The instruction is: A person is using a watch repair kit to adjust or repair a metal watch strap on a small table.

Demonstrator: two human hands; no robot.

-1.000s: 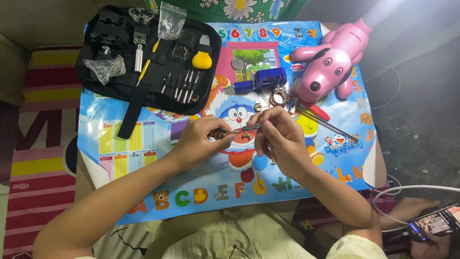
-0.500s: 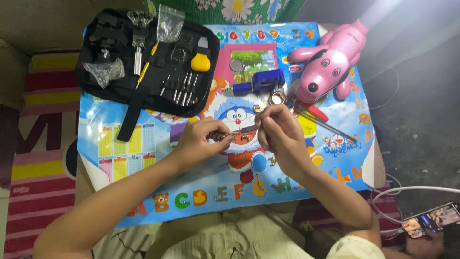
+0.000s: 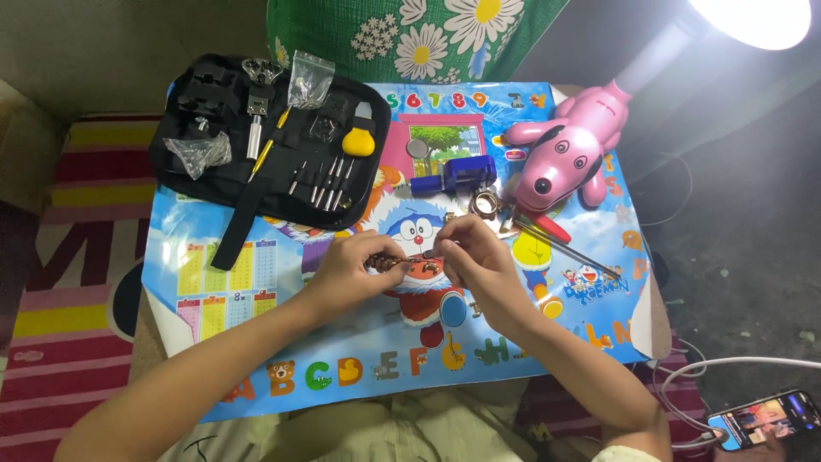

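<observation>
Left hand (image 3: 355, 269) grip pinches small brown metal piece (image 3: 389, 263), possibly watch band; right hand (image 3: 475, 261) pinches thin tool (image 3: 428, 254).

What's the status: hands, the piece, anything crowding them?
Left hand and right hand both pinch small metal piece over cartoon mat. Ring and tweezers lie close behind.

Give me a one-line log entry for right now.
left hand: pinching small metal piece | right hand: thin tool tip on piece | over cartoon mat | open tool kit behind
</observation>
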